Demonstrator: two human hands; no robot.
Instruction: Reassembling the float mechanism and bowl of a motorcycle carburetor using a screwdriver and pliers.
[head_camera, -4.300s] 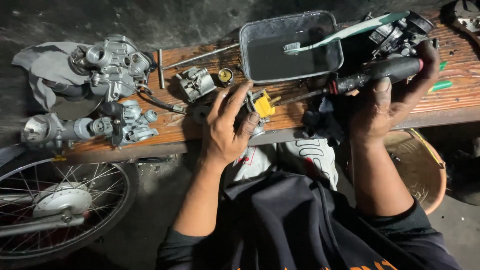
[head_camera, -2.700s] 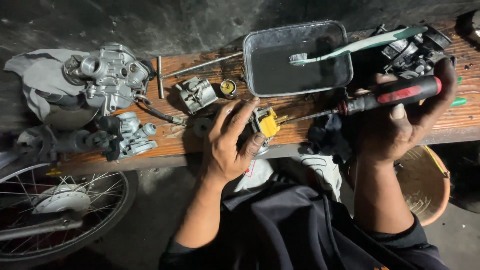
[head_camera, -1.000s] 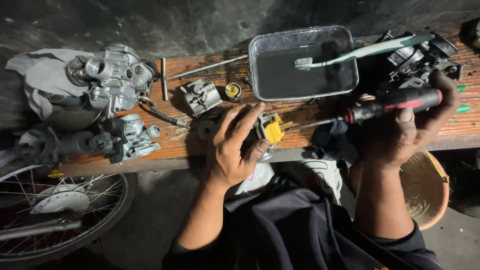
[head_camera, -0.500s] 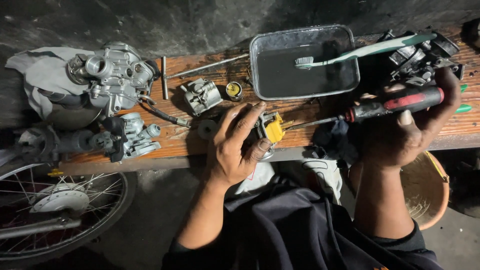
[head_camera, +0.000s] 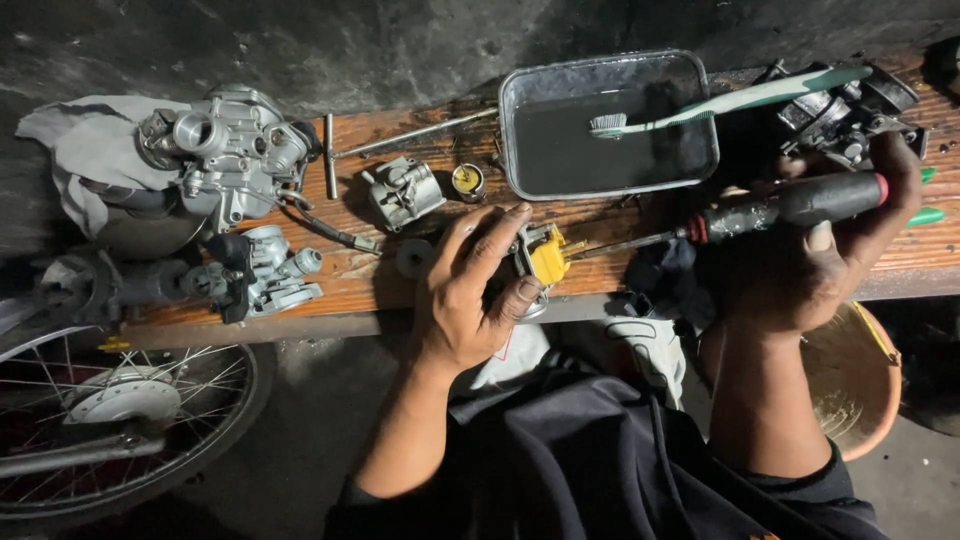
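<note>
Right at the bench (head_camera: 400, 290) edge, left hand (head_camera: 470, 290) pins the carburetor (head_camera: 545, 258), fingers spread; right hand (head_camera: 800, 270) clamps the screwdriver (head_camera: 790, 205).

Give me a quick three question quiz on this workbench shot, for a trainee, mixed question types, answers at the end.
1. True or false: the white and green toothbrush lies across the rectangular metal tray of dark liquid.
2. Which hand grips the black and red handled screwdriver? A) left B) right C) neither
3. Fill in: the left hand steadies a small metal part with a ____ plastic piece on the wooden bench.

Key: 1 true; 2 B, the right hand; 3 yellow.
</note>
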